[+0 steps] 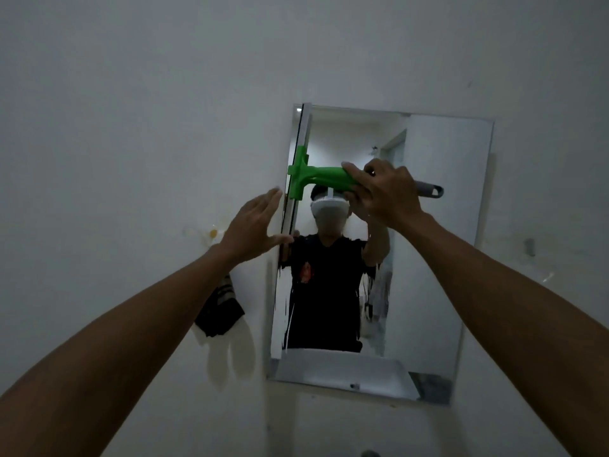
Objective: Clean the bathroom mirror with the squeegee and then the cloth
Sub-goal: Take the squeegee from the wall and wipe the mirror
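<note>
A rectangular mirror (438,258) hangs on the white wall. A green squeegee (316,178) with a grey handle end lies sideways across its upper part, its long blade standing upright along the mirror's left edge. My right hand (384,192) grips the green handle. My left hand (253,225) is open, fingers spread, its fingertips at the mirror's left edge just below the blade. Streaks of wet run down the lower left of the glass. No cloth for wiping is identifiable in view.
A dark striped fabric item (219,308) hangs on the wall left of the mirror, above pale stains. A yellowish hook mark (212,233) sits higher on the wall. The mirror reflects a person in a black shirt and a doorway.
</note>
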